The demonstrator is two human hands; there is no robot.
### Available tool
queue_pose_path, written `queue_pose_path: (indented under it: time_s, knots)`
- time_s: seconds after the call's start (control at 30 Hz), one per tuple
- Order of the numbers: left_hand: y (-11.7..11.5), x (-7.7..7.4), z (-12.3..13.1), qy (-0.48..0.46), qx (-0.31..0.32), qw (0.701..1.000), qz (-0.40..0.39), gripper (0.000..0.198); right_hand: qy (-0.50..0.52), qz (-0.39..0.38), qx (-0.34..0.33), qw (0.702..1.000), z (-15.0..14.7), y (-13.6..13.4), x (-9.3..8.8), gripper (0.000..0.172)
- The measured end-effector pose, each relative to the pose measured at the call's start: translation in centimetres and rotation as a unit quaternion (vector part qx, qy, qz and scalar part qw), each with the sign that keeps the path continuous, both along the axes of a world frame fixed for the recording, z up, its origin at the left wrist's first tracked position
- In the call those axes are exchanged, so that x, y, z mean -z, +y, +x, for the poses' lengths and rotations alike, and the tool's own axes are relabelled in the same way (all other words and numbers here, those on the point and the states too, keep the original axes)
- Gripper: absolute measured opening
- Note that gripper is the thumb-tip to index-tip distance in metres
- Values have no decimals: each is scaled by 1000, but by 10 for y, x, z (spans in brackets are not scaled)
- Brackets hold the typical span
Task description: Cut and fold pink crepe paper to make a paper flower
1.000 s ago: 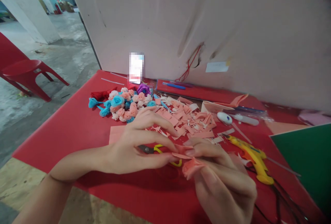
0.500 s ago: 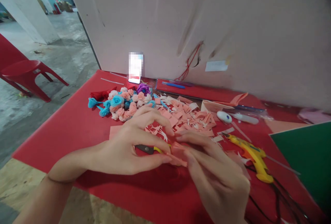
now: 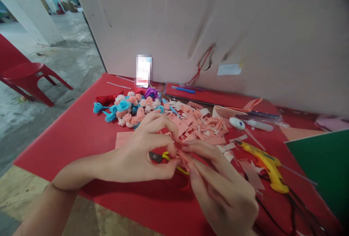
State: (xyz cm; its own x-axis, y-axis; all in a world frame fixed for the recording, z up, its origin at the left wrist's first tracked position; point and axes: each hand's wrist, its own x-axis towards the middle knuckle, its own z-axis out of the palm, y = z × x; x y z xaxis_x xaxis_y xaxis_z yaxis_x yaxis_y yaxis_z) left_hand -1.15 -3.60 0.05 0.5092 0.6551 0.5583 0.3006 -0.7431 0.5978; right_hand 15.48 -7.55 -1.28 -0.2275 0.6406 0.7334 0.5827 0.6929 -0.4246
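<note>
Above the red tabletop, my left hand [image 3: 147, 152] pinches a small folded piece of peach crepe paper [image 3: 183, 158] between thumb and forefinger. My right hand [image 3: 223, 181] grips the same paper from the other side, so the fingertips of both hands nearly meet. Most of the paper is hidden by the fingers. Below and behind the hands lie scissors [image 3: 156, 157] with dark blades and yellow-edged handles, partly covered by my left hand. Beyond them spreads a pile of cut peach paper pieces [image 3: 209, 125]. Paper flowers [image 3: 128, 108] in peach, blue and purple are heaped behind my left hand.
A yellow glue gun [image 3: 268, 167] with a dark cord lies at the right, beside a green board [image 3: 324, 167]. A lit phone [image 3: 143, 71] leans on the wall. A blue pen [image 3: 184, 90] lies at the back. On the floor at left stands a red chair [image 3: 25, 72].
Both hands have drawn closer together, my right hand shifting left. The paper, spread flatter before, is now gathered narrower between the fingertips. More of the scissors shows.
</note>
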Motion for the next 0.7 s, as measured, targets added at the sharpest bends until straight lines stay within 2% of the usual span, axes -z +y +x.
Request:
queue_pose_path:
  time_s: [0.53,0.7]
  knots:
    - [0,1,-1,1,10,998,-56,16,-12,11,-1,1000,2,0,6,19]
    - [0,2,-1,-11,13,998,-60,16,-12,26,-9,1000,1,3,3,12]
